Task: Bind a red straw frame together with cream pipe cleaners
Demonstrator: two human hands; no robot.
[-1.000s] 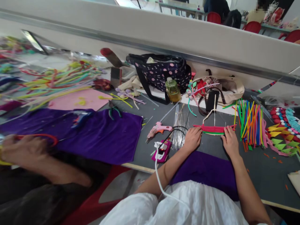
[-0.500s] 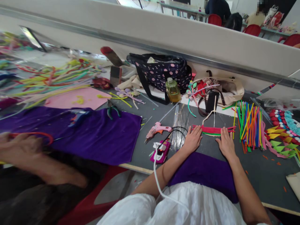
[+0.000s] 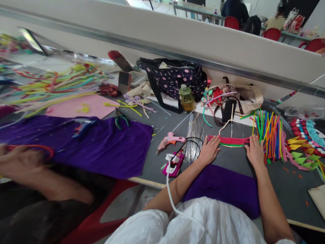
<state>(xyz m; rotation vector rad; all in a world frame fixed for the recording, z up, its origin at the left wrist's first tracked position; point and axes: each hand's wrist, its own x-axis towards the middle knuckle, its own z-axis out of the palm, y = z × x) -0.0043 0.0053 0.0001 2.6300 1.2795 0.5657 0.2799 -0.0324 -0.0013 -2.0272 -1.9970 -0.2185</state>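
Seemingly flat, empty, one left hand [image 3: 209, 151], one right hand [image 3: 255, 154], one pink bundle [image 3: 233, 140] between.

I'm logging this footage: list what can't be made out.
Head view: right ends of the pink strips, covered by the right hand.
Head view: strip parts under the left hand, covered by its fingers.
Head view: co-worker's hand, blurred and cut off by the left edge.
Head view: contents deep in the polka-dot bag, hidden by its side.
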